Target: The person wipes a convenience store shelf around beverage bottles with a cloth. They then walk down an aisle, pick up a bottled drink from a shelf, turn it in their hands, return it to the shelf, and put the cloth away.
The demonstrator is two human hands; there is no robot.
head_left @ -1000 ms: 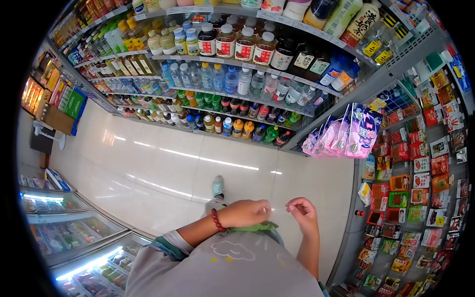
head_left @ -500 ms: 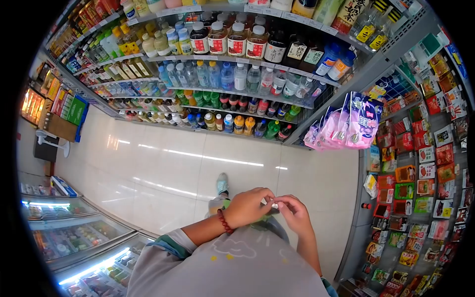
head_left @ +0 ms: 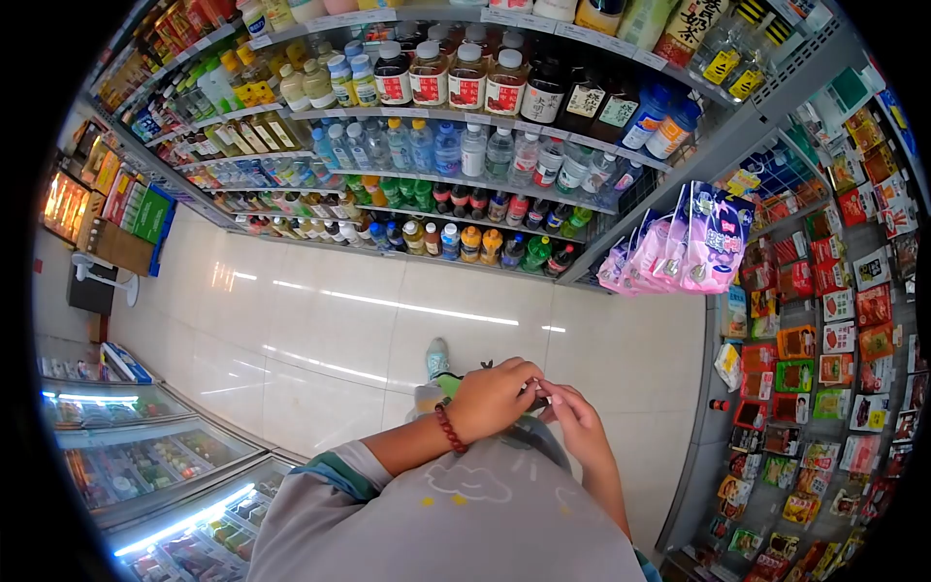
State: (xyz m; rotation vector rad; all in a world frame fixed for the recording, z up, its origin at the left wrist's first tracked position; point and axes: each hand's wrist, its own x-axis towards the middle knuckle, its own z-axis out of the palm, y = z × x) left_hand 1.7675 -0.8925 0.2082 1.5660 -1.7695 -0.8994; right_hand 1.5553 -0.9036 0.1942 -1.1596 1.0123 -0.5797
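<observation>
My left hand (head_left: pixel 497 396) and my right hand (head_left: pixel 579 424) meet in front of my waist, fingertips touching. Both are closed in a pinch; what lies between the fingertips, if anything, is too small to make out. A red bead bracelet (head_left: pixel 449 429) circles my left wrist. Just below the hands is my grey top (head_left: pixel 485 514), printed with a cloud outline and yellow stars. Behind the left hand show a bit of bright green (head_left: pixel 449 384) and a small dark shape (head_left: pixel 487 366) that I cannot identify.
Shelves of bottled drinks (head_left: pixel 470 82) stand ahead. Pink and purple packets (head_left: pixel 713 238) hang at the shelf's right end. A rack of packaged snacks (head_left: pixel 836 335) runs along the right. Lit glass-topped freezers (head_left: pixel 184 461) stand at the left. Pale tiled floor (head_left: pixel 320 301) lies between.
The left hand has shifted slightly right and turned a little. The fingertips stay together, and a small white spot between them no longer shows clearly. A green bit now shows behind the left hand.
</observation>
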